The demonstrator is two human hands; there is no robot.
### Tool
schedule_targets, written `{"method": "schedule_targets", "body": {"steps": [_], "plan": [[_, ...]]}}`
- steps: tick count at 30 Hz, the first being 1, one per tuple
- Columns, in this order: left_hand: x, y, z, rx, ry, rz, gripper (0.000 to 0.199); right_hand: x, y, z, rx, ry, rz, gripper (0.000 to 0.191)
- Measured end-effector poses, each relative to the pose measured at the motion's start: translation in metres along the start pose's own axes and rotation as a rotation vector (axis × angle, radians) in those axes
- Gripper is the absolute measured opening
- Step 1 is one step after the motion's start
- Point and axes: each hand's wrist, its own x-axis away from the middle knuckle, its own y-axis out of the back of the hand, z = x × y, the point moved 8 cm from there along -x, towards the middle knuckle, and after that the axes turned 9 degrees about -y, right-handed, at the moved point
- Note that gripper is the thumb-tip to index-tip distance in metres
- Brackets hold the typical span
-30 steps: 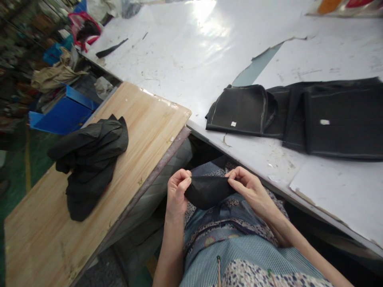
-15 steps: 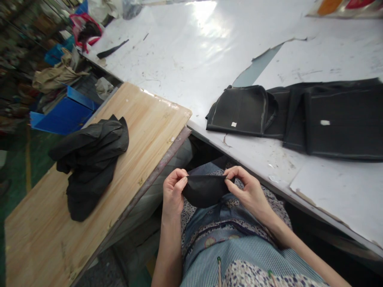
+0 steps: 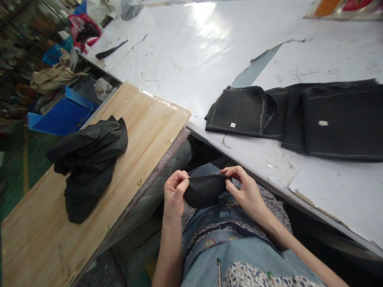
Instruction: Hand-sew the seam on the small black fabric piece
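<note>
Black, the small curved fabric piece [image 3: 204, 192] hangs over the lap, its top edge pinched between the left hand [image 3: 174, 195] and right hand [image 3: 244, 191], beyond them the folded black quilted covers [image 3: 299, 117] on the white table [image 3: 185, 59].

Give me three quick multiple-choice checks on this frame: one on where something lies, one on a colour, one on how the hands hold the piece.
1. Where does the crumpled black fabric pile lie?
A. on the wooden board
B. on the white table
C. on the lap

2. What colour is the small fabric piece in the hands?
A. white
B. black
C. blue

3. How is that piece held?
A. by the left hand alone
B. lying loose, untouched
C. pinched at its top edge by the left hand and the right hand

Answers:
1 A, the pile rests on the wood grain, left of the hands.
2 B, it is dark like the flat black pieces on the table.
3 C, fingers of each hand grip one end.
</note>
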Motion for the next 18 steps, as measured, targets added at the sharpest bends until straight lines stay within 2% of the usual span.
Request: {"method": "schedule_targets", "body": {"steps": [6,10,14,18], "plan": [[0.0,0.001,-0.001,0.025,-0.013,-0.018,0.02,0.0,-0.001,-0.011,0.111,-0.005,-0.035,0.006],[-0.001,0.002,0.0,0.03,-0.016,-0.018,0.021,0.0,-0.002,-0.013,0.104,-0.016,-0.02,0.004],[-0.001,0.006,-0.001,0.029,-0.026,-0.058,0.022,0.0,-0.004,-0.006,-0.023,-0.037,0.071,0.01],[-0.001,0.008,0.001,0.042,-0.024,-0.075,0.021,0.002,-0.011,-0.009,-0.264,-0.186,0.206,0.014]]}}
